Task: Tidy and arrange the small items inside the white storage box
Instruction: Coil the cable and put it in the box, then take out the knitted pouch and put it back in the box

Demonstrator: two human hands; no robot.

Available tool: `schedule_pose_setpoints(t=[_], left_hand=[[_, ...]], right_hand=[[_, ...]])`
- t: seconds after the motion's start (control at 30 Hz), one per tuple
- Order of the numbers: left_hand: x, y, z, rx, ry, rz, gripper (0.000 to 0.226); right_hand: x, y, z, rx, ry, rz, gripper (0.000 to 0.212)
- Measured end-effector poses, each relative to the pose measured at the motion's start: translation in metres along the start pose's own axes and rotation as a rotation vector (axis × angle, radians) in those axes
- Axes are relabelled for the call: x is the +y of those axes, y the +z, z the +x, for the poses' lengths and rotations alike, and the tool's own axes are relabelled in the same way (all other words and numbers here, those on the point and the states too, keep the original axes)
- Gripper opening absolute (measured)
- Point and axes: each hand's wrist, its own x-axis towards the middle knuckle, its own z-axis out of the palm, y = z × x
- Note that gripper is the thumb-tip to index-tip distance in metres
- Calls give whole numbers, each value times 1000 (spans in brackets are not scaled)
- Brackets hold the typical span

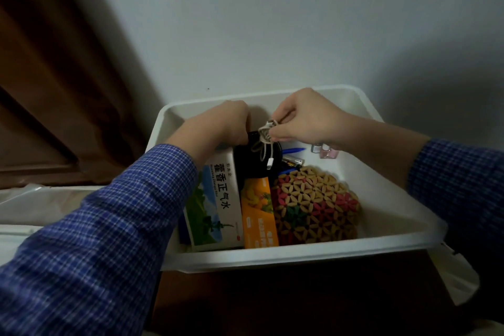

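The white storage box [403, 229] stands against the wall. Inside lie a white medicine carton with a green picture [215, 199], an orange carton [259, 215], a round beaded mat [313, 204], a black round object [245, 161], pens and a battery [293, 162]. My right hand [305, 120] pinches a coiled white cable [264, 139] above the black object, its plug hanging down. My left hand [226, 123] reaches into the back left of the box, behind the white carton; its fingers are hidden.
Small glass bottles [326, 150] sit near the right wall of the box. A brown wooden door [54, 76] is at left, the grey wall behind. Another white surface with clear plastic [35, 207] lies left of the box.
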Motion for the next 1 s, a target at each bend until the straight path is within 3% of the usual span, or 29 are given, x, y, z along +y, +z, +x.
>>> schedule_pose_setpoints(t=[0.1, 0.3, 0.43, 0.63, 0.7, 0.8, 0.87, 0.97, 1.0], left_hand=[[-9, 4, 4, 21, -78, -72, 12], [-18, 6, 8, 27, -232, -124, 13], [-25, 4, 7, -44, -340, -200, 14], [-26, 5, 4, 20, -321, -232, 11], [-26, 5, 3, 1, -313, -254, 13], [-26, 4, 3, -26, -291, -256, 17], [-25, 3, 2, -1, -270, -242, 16], [-22, 4, 1, 25, -243, -207, 15], [-21, 3, 0, 25, -233, -195, 16]], right_hand=[[-2, 4, 8, -18, 26, -79, 36], [-2, -3, 7, -10, 28, -183, 15], [1, -14, 1, -230, 99, -462, 8], [26, -11, -5, -439, 244, -890, 20], [35, -6, -5, -536, 295, -902, 32], [45, -4, 2, -525, 290, -890, 39], [50, -1, 6, -547, 299, -877, 35], [53, 7, 6, -567, 370, -884, 11], [54, 9, 5, -596, 378, -879, 22]])
